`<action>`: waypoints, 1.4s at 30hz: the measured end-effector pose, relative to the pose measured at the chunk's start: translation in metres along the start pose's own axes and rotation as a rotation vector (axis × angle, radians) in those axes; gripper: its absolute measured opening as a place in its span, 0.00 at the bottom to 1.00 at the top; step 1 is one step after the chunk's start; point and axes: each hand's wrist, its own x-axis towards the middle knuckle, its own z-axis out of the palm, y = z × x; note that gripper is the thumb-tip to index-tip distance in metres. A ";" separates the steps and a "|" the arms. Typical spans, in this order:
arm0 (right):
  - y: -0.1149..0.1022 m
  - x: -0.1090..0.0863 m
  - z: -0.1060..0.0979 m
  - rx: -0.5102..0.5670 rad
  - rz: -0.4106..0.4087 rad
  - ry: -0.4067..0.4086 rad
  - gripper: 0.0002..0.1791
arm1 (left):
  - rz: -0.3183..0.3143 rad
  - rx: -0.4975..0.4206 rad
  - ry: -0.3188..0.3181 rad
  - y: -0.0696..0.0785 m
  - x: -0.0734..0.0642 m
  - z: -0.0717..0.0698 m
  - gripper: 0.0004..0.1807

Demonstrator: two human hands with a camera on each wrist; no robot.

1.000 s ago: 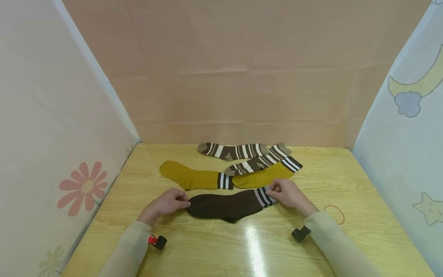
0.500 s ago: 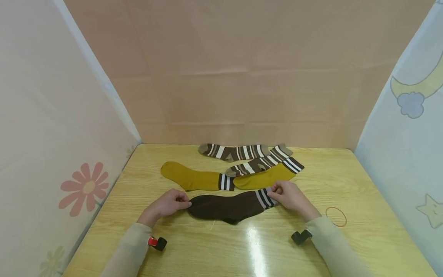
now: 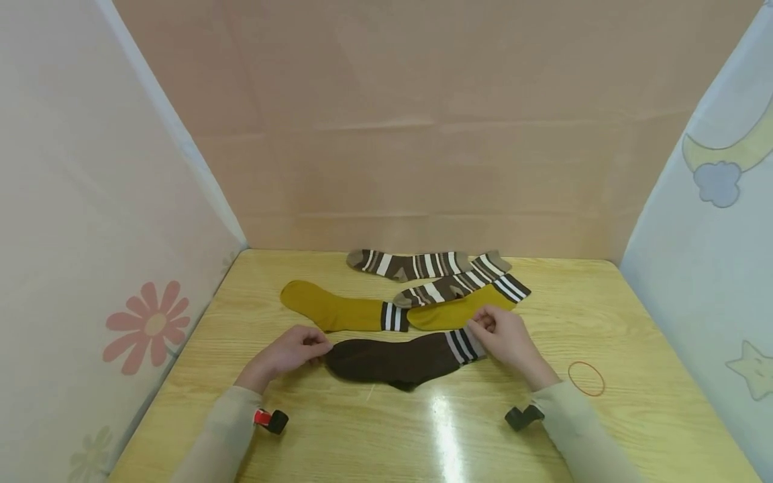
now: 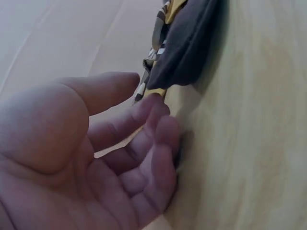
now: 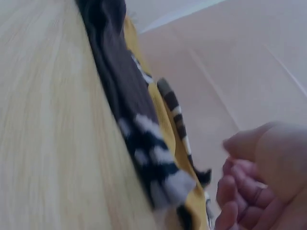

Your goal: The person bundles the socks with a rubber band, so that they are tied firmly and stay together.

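A dark brown sock [image 3: 386, 359] with grey and black stripes at its cuff lies flat near the middle of the table. Beside its toe is my left hand [image 3: 296, 350]; in the left wrist view the thumb and loosely bent fingers stand apart, with a gap before the sock [image 4: 184, 43]. My right hand [image 3: 506, 335] hovers by the striped cuff. The right wrist view has its fingers loosely curled around nothing, away from the cuff [image 5: 160, 163]. Behind lie a mustard sock [image 3: 338, 308] and a second mustard sock [image 3: 449, 314], both with striped cuffs.
At the back are a brown striped sock [image 3: 417, 265] and another striped sock [image 3: 447, 285], which overlaps the right mustard one. A red rubber band [image 3: 586, 379] lies on the wooden table [image 3: 634, 416] at the right. Cloth walls enclose the back and sides.
Both hands have let go of the brown sock. The left has drawn slightly left from the toe, and the right has lifted slightly off the cuff. The sock stays in place.
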 end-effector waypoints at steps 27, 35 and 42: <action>-0.068 0.031 0.062 0.033 -0.242 -0.076 0.03 | -0.182 0.195 0.568 -0.027 0.041 -0.065 0.16; -0.073 0.040 0.075 0.003 -0.293 -0.179 0.09 | -0.282 0.117 0.490 -0.034 0.044 -0.066 0.35; -0.069 0.045 0.085 -0.064 -0.321 -0.200 0.15 | -0.294 0.061 0.400 -0.047 0.044 -0.074 0.42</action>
